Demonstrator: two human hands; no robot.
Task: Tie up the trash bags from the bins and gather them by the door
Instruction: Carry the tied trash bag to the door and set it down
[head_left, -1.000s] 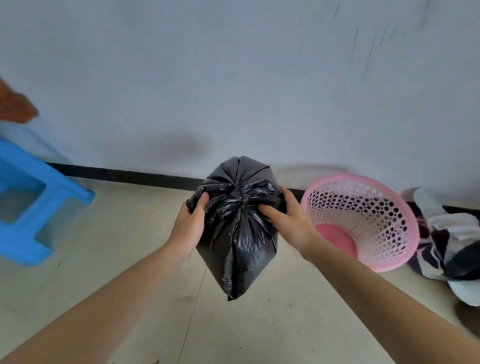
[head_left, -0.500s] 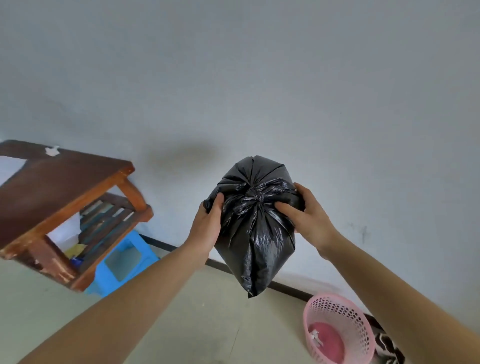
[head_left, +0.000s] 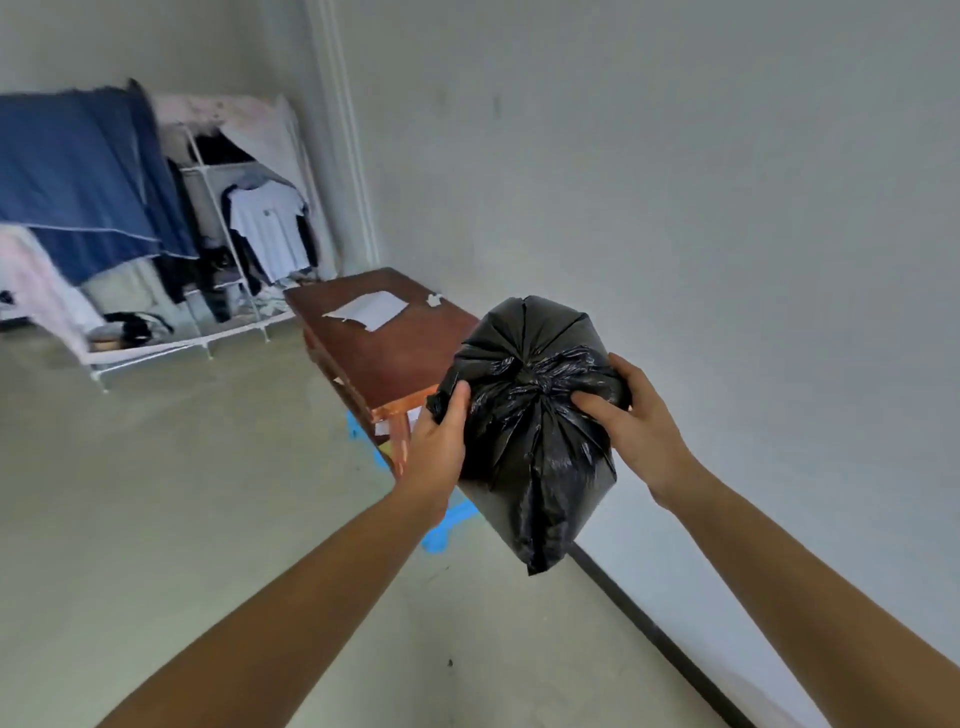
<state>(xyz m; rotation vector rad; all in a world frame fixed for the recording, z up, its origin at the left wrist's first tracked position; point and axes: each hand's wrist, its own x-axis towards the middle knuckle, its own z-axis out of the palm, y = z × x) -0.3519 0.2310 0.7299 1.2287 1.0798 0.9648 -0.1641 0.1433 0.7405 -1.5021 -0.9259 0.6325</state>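
Observation:
A black trash bag (head_left: 535, 447) hangs in the air in front of me, its mouth gathered into a knot facing the camera. My left hand (head_left: 441, 441) grips the bag's left side near the knot. My right hand (head_left: 631, 421) holds the right side, thumb pressed beside the knot. The bag's pointed bottom hangs down above the floor by the white wall. No bin and no door are in view.
A brown wooden table (head_left: 384, 348) with a sheet of paper (head_left: 366, 310) stands along the wall just behind the bag, a blue stool (head_left: 441, 525) under it. A clothes rack (head_left: 223, 244) with hanging clothes fills the far left corner. Grey floor (head_left: 182, 519) spreads to the left.
The view has swung left and up: the pink basket has left the frame, the table and clothes rack have come in. Both hands keep the same grip on the bag.

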